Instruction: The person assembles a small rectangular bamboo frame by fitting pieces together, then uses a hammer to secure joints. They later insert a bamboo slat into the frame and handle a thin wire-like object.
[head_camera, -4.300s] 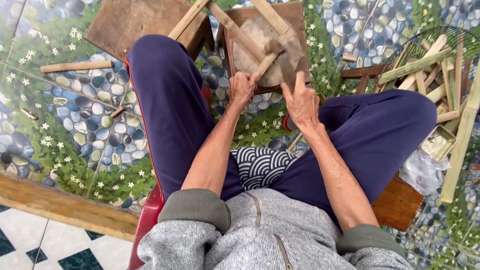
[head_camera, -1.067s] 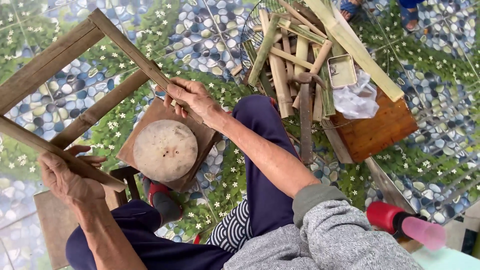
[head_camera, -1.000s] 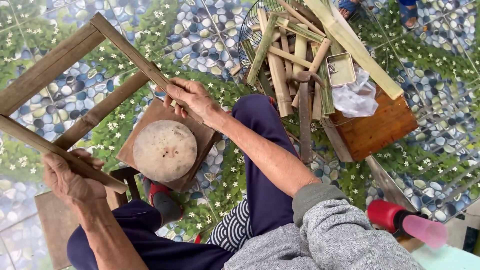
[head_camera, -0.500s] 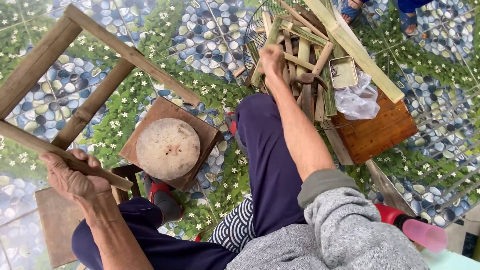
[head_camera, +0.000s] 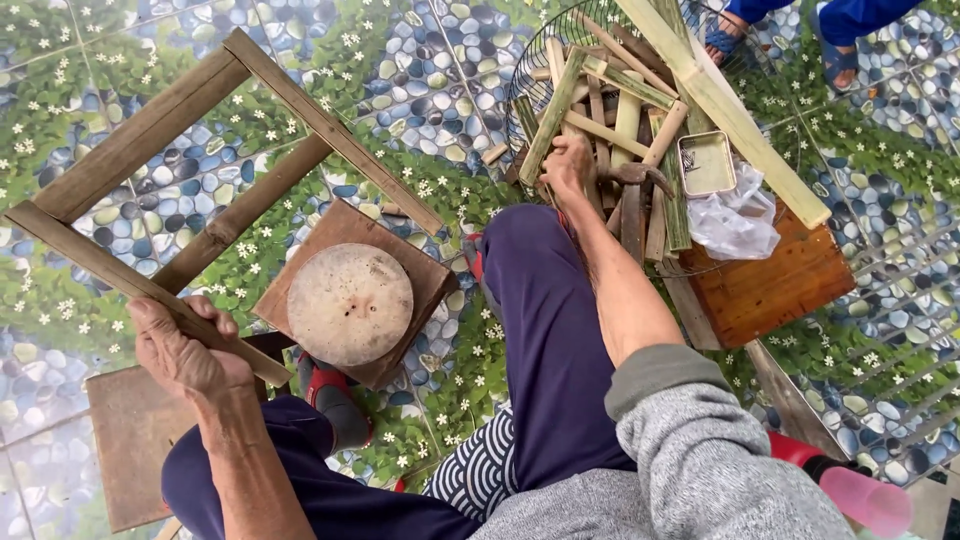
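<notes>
My left hand (head_camera: 185, 345) grips the near bar of a wooden frame (head_camera: 150, 125) that lies tilted over the patterned floor. My right hand (head_camera: 568, 165) reaches out over my knee to a pile of bamboo sticks (head_camera: 615, 125) in a wire basket (head_camera: 535, 60); its fingers rest on the sticks, next to a hammer (head_camera: 635, 185). Whether it grips a stick I cannot tell. Between my legs stands a round wooden block (head_camera: 350, 303) on a square board (head_camera: 340, 225).
A small wooden stool (head_camera: 775, 280) at the right carries a metal tin (head_camera: 706, 162) and a plastic bag (head_camera: 735, 220). Another person's feet (head_camera: 830, 40) show at the top right. A flat board (head_camera: 130, 440) lies at lower left. A pink-capped bottle (head_camera: 855, 490) sits at lower right.
My right hand let go of the frame's far bar and moved right to the bamboo pile. The left hand kept hold of the frame, which has shifted a little.
</notes>
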